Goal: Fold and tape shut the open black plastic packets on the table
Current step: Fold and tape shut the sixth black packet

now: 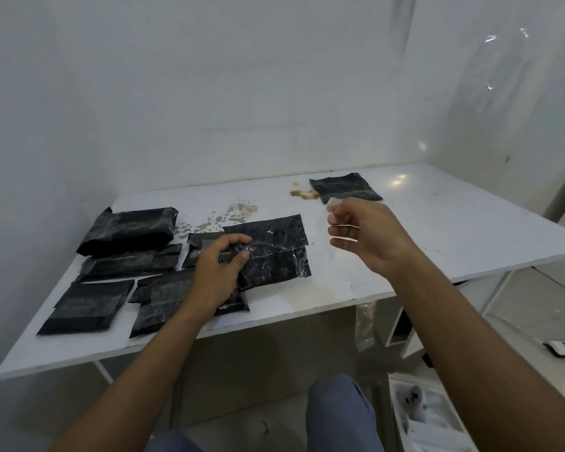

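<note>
The left hand (220, 265) has its fingers (238, 238) curled round the left edge of a black packet (274, 252), with the thumb pinning the folded flap. The packet lies mid-tabletop (405, 249), glossy and creased. The right hand (366, 233) hovers just beside it, fingers curled in, pinching a scrap of clear tape (334, 203). Other packets (127, 230) crowd the left side, and a lone packet (344, 187) sits at the far edge.

Packets (111, 256) left on table (437, 243)
</note>
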